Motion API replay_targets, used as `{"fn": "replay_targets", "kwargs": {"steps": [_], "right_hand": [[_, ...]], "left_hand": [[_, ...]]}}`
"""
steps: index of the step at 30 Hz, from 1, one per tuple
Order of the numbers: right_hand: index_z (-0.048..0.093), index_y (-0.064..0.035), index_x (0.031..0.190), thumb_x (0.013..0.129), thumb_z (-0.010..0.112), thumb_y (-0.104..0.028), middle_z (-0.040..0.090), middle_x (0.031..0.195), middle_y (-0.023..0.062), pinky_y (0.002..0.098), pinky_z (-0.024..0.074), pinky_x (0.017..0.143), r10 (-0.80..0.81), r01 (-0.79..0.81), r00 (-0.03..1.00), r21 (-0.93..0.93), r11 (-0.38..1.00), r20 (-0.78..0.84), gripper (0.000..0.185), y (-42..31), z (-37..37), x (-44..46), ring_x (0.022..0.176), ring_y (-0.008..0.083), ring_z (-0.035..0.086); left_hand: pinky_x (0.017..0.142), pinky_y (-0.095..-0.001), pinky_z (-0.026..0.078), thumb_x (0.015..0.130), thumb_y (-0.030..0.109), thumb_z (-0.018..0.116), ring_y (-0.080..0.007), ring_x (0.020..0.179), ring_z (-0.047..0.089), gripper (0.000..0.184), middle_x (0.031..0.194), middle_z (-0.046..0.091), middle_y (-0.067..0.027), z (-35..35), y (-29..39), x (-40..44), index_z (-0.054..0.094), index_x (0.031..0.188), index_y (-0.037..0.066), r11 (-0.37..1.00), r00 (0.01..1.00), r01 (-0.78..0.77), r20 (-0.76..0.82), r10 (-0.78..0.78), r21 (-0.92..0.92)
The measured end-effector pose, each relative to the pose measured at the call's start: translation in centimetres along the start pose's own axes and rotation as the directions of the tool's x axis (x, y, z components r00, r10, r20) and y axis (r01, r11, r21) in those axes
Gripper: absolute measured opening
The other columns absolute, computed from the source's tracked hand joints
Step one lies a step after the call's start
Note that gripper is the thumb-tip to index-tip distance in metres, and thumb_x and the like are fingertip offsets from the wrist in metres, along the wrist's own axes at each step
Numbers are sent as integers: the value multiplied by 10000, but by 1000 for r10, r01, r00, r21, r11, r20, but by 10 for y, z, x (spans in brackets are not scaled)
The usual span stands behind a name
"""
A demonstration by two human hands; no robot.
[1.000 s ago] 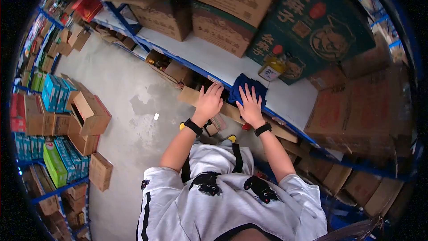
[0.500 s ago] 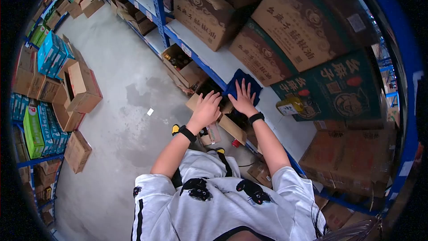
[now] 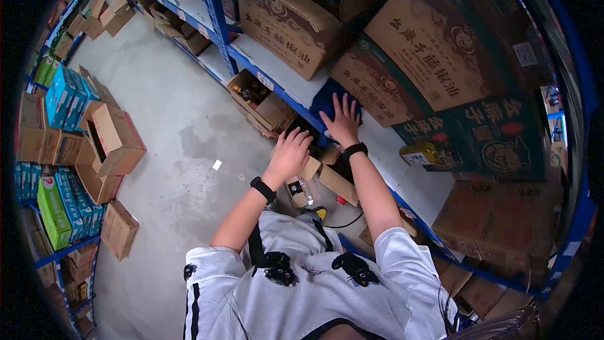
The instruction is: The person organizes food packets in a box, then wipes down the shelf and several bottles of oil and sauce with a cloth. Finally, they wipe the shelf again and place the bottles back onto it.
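My right hand [image 3: 342, 121] lies on a crumpled dark blue cloth [image 3: 326, 93] with its fingers spread. The cloth rests on the white shelf board [image 3: 393, 158], close to the cardboard cartons, and part of it is hidden under the hand. My left hand [image 3: 289, 154] hovers by the shelf's front edge, above the open boxes below. Its fingers are stretched and slightly apart, with nothing seen in them. Farther right on the board, a bottle of yellow oil [image 3: 418, 153] lies against a green carton [image 3: 491, 141].
Printed brown cartons [image 3: 434, 44] stand at the shelf's back, with an open carton [image 3: 283, 22] farther along. Below are an open box of bottles [image 3: 261, 97] and loose flaps [image 3: 338, 184]. Across the grey floor [image 3: 182, 107], boxes [image 3: 113, 138] and blue packs [image 3: 66, 97] are stacked.
My right hand and the cloth have slid along the shelf, away from the oil bottle and towards the open carton. My left hand stays near the shelf edge. The view has shifted slightly.
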State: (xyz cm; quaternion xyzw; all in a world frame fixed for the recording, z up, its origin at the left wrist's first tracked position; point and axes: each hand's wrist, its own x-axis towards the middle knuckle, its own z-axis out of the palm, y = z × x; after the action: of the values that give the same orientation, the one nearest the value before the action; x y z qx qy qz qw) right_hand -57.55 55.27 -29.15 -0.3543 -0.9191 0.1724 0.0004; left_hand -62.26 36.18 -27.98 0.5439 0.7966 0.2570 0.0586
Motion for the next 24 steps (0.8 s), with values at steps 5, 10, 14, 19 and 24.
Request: {"fn": "replay_targets", "kwargs": {"steps": [5, 10, 14, 19, 24], "right_hand": [[142, -216, 1423, 839, 432, -544, 102, 1479, 129, 562, 128, 1045, 135, -133, 989, -43, 990, 52, 730, 51, -11, -50, 1337, 408, 83], [181, -198, 1415, 861, 451, -469, 127, 1466, 162, 577, 247, 995, 127, -135, 990, -129, 982, -69, 673, 76, -5, -111, 1307, 440, 168], [204, -211, 1409, 855, 519, -341, 168, 1461, 129, 578, 274, 980, -21, 14, 999, -133, 991, -49, 650, 80, -15, -140, 1315, 401, 186], [186, -136, 1409, 851, 532, -297, 178, 1455, 136, 595, 269, 975, -167, 171, 985, -145, 975, 34, 676, 70, -16, -124, 1320, 396, 173], [161, -109, 1410, 853, 531, -265, 168, 1456, 140, 597, 270, 976, -295, 312, 947, -147, 939, 126, 686, 31, -13, -89, 1324, 394, 160]], "left_hand": [[994, -505, 293, 791, 165, 537, -290, 1214, 383, 376, 1238, 478, -99, 12, 17, 6, 514, 1151, 61, 999, 1000, 11, 3, -11, -47], [983, -523, 299, 779, 173, 547, -295, 1209, 385, 376, 1224, 482, -103, 30, 40, 9, 521, 1138, 64, 998, 1000, 21, 1, -21, -60], [981, -525, 301, 779, 172, 546, -297, 1210, 383, 376, 1220, 483, -103, 37, 56, 12, 523, 1141, 70, 996, 996, 67, -52, -70, -53], [980, -540, 292, 793, 184, 539, -297, 1220, 372, 365, 1234, 478, -103, 44, 75, 0, 524, 1140, 73, 987, 983, 155, -92, -158, -36], [970, -570, 286, 788, 186, 550, -303, 1222, 366, 361, 1228, 476, -108, 43, 60, -5, 531, 1131, 75, 976, 969, 214, -114, -217, -42]]}}
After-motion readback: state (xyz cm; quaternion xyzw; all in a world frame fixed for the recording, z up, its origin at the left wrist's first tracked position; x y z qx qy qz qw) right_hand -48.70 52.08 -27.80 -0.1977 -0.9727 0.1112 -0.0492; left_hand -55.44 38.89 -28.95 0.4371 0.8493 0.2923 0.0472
